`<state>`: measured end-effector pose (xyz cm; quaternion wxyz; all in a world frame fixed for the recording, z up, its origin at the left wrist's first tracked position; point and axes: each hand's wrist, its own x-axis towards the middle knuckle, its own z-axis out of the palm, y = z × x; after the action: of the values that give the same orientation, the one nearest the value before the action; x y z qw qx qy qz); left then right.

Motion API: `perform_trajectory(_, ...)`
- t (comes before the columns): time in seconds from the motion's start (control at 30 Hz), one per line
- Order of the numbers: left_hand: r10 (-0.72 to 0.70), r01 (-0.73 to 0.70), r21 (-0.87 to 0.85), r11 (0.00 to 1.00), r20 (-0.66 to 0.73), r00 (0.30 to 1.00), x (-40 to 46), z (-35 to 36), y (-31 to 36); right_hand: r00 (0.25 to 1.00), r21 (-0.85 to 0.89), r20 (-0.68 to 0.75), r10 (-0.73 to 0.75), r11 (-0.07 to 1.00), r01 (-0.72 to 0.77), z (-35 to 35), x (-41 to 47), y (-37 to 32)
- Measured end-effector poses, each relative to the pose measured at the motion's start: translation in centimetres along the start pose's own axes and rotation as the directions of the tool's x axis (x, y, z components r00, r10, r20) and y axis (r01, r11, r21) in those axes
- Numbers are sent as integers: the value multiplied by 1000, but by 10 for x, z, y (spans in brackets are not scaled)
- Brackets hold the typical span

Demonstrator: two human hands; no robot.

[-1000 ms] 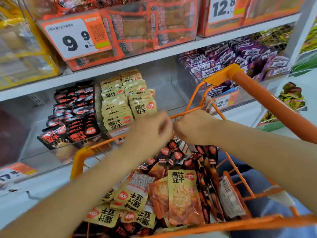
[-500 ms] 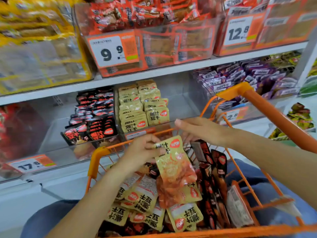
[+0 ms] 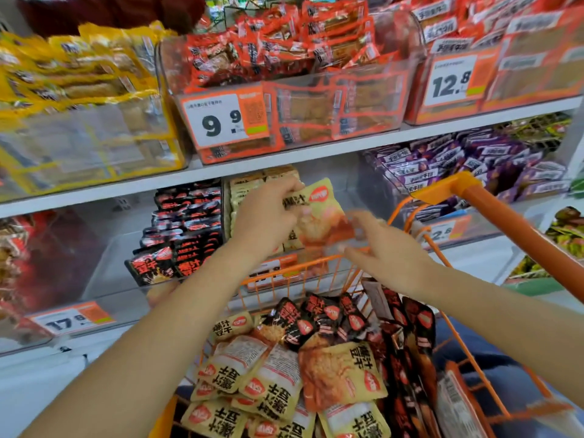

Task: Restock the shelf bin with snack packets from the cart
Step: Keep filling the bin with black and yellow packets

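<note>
My left hand [image 3: 267,213] grips the top of a yellow snack packet [image 3: 322,216], held up in front of the clear shelf bin [image 3: 354,191] where rows of the same yellow packets [image 3: 252,181] stand. My right hand [image 3: 385,251] is blurred just below and right of the packet, fingers spread near its lower edge; contact is unclear. The orange wire cart [image 3: 518,229] below holds a heap of yellow packets [image 3: 268,384] and black packets [image 3: 319,320].
Black packets [image 3: 180,229] fill the bin section to the left. Purple packets [image 3: 467,165] lie in the bin on the right. The upper shelf carries yellow and red packet bins with price tags 9.9 [image 3: 221,121] and 12.8 [image 3: 450,82].
My left hand has lifted a yellow packet out of the cart and up to the shelf bin. My right hand has followed upward. The view has tilted up.
</note>
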<state>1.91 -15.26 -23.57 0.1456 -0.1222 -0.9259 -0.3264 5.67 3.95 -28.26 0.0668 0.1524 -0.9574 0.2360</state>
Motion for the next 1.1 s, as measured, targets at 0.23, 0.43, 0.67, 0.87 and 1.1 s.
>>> perform_trajectory(0.23, -72, -16, 420, 907, 193, 978, 38, 45, -36, 995, -317, -3, -102, 943, 96, -4, 1, 1)
perform_trajectory(0.43, -95, -156, 666, 729, 324, 941, 38, 69, -55, 987, -334, 13, -163, 929, 158, 3, 1, 3)
perform_trajectory(0.67, 322, -310, 459, 833, 55, 945, -11, 39, -28, 974, -485, 127, -189, 845, 227, -1, -4, 2)
perform_trajectory(0.87, -37, -395, 335, 855, 801, 597, -121, 90, -21, 909, -600, 368, -199, 696, 395, 8, -5, 0)
perform_trajectory(1.1, -24, 118, -47, 992, 841, 541, -112, 96, -44, 932, -374, 334, -142, 888, 269, 9, -5, 4)
